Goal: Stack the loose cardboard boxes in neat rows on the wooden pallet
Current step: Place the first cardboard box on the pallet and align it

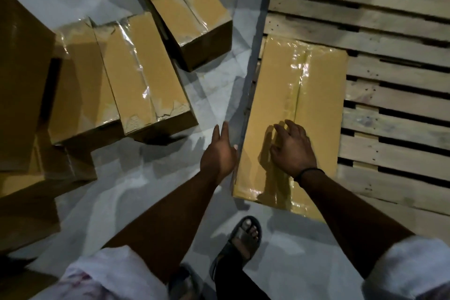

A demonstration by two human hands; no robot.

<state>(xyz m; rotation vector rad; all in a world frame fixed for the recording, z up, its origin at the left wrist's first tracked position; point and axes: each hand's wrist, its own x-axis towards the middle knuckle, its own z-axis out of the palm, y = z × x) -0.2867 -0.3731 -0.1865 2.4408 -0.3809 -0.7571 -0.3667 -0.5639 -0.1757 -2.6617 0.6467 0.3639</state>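
Observation:
A long taped cardboard box (pixel 314 95) lies flat on the near left corner of the wooden pallet (pixel 394 114). My right hand (pixel 293 148) rests on the box's top near its closer end, fingers spread. Just off the box's left edge, my left hand (pixel 220 151) hovers with flat, open fingers, holding nothing. Several loose taped boxes (pixel 143 73) lie on the floor to the left, some leaning on one another.
A taller box stack (pixel 22 85) fills the far left edge. Another long box (pixel 190 10) lies at the top centre. My sandalled foot (pixel 243 241) stands on the pale floor below the pallet box. Bare pallet slats extend right.

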